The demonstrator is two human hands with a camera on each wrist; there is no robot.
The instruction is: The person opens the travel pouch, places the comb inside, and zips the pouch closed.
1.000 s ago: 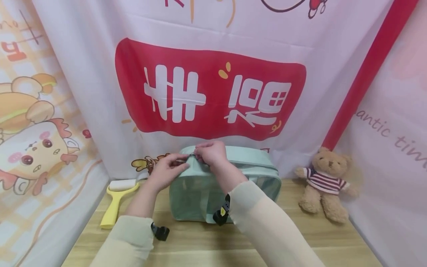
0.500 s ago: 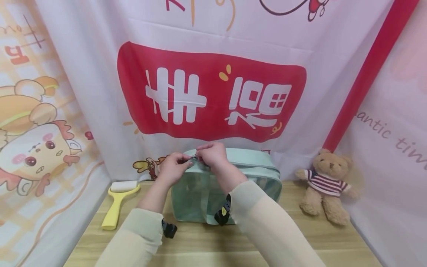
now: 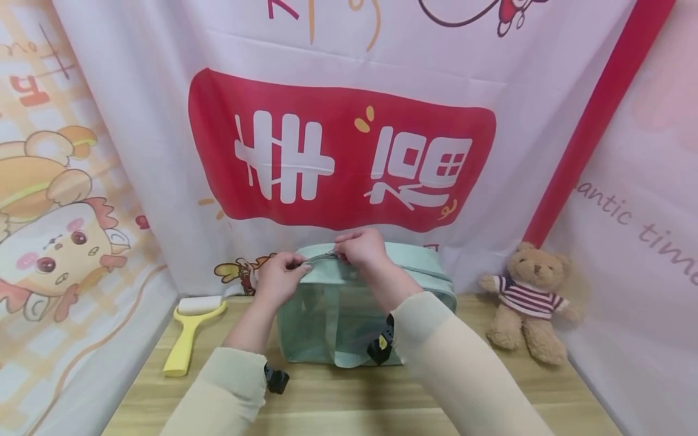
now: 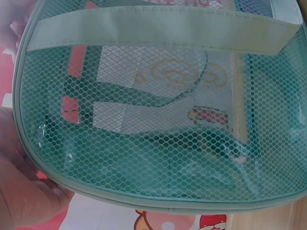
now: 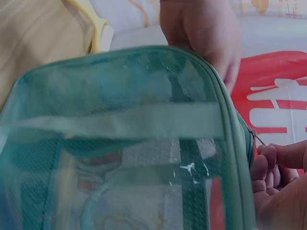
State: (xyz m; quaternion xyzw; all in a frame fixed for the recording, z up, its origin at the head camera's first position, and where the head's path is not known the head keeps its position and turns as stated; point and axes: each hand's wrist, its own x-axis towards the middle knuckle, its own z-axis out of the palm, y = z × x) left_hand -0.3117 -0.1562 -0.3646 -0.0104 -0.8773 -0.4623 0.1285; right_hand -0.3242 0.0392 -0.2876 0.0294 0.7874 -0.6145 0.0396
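A mint-green bag (image 3: 305, 321) with see-through mesh sides and a strap handle (image 3: 332, 324) stands upright on the wooden table. My left hand (image 3: 280, 278) pinches its top edge at the left corner, beside the zipper (image 3: 320, 257). A little to the right, my right hand (image 3: 362, 249) grips the small zipper pull (image 5: 259, 139), seen as a thin metal piece in the right wrist view. Between the two hands a stretch of zipper shows. In the left wrist view, the bag's mesh side (image 4: 158, 158) fills most of the picture and partly hides the left fingers.
On the left lies a yellow lint roller (image 3: 188, 336) with a white roll. A teddy bear (image 3: 531, 297) in a striped shirt sits at the right. Printed curtains (image 3: 349, 48) hang close behind the bag and along both sides of the table (image 3: 327, 406).
My right hand has slid rightward along the bag's top edge, away from the left hand, and more zipper shows between them. The left hand first shifted slightly right, then held its place.
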